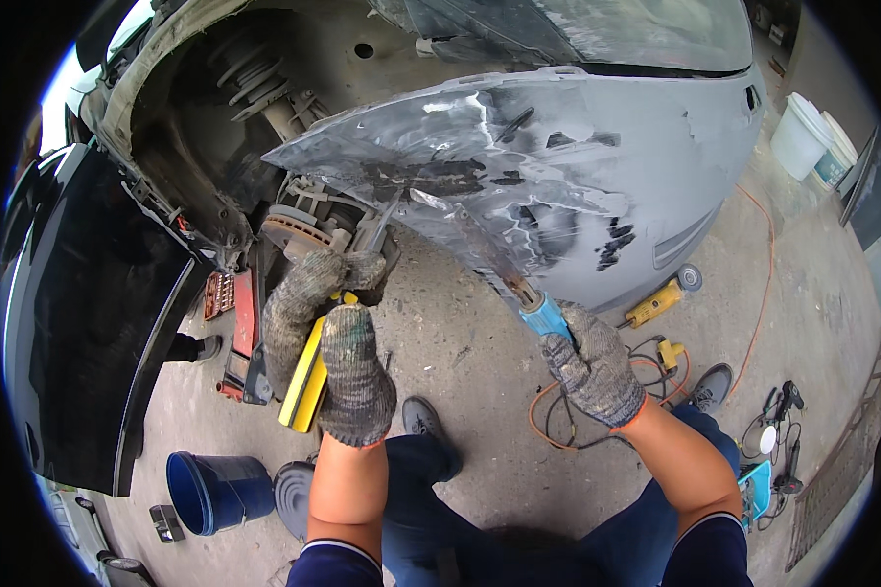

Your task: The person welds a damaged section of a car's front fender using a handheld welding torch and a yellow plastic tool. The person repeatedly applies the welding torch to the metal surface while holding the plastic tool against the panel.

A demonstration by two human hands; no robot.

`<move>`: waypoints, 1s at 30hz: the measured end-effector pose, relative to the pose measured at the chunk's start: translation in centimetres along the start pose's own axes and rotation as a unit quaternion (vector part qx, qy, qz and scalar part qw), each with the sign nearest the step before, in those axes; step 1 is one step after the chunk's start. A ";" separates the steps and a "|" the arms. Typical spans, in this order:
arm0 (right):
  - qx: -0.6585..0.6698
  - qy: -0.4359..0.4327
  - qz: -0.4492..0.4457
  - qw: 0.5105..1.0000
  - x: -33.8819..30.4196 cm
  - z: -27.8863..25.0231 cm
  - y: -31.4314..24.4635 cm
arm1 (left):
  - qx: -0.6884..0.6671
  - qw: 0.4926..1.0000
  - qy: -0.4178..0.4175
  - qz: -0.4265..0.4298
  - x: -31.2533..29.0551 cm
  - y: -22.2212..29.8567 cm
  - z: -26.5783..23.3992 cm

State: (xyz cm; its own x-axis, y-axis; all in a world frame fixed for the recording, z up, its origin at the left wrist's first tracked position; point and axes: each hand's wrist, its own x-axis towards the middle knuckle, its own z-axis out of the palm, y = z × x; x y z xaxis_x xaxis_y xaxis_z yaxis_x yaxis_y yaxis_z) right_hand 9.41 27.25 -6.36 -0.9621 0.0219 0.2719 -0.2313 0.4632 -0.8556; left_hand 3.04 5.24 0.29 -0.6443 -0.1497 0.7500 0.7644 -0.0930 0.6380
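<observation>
My left hand, in a grey knit glove, is closed around a yellow-and-black tool whose exact kind I cannot make out. Another grey knit-gloved shape lies against that tool; whether it belongs to my hand is unclear. My right hand, gloved alike, grips a blue-handled putty knife. Its smeared metal blade slants up and left, its tip overlapping a grey car body panel in view; contact cannot be told. Pale and dark patches mark the panel.
Left of the panel are an open wheel arch with a brake disc and a dark car door. A red jack, blue bucket, yellow angle grinder, orange cord and white buckets stand or lie on the floor.
</observation>
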 end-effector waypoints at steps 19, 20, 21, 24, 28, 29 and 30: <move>-0.048 0.024 0.004 0.999 -0.5 0.5 1.2 | 0.034 0.999 0.037 -0.006 -0.3 0.8 0.3; -0.048 0.028 -0.002 0.998 -0.5 0.4 1.3 | 0.032 0.999 0.037 -0.005 -0.4 0.8 0.3; -0.045 0.025 0.000 0.999 -0.5 0.4 1.3 | 0.031 0.999 0.037 -0.004 -0.4 0.8 0.2; -0.045 0.026 0.003 0.999 -0.6 0.3 1.6 | 0.026 0.999 0.024 0.003 -0.3 0.8 0.1; -0.050 0.042 -0.004 0.998 -0.7 0.3 2.2 | 0.019 1.000 0.012 0.008 -0.5 0.7 0.3; -0.047 0.044 -0.005 0.998 -0.8 0.4 2.2 | 0.024 1.000 0.008 0.012 -0.5 0.7 0.3; -0.042 0.037 0.005 0.998 -0.8 0.3 2.1 | 0.028 0.999 0.005 0.016 -0.5 0.7 0.3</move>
State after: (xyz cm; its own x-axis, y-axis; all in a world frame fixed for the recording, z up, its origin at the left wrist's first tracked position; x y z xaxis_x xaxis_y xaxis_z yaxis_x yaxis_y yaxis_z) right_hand 9.63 27.94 -8.52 -0.9501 0.0916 0.2982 -0.2058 0.5345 -0.8198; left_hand 3.93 5.55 0.43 -0.6190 -0.1619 0.7685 0.7817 -0.0322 0.6228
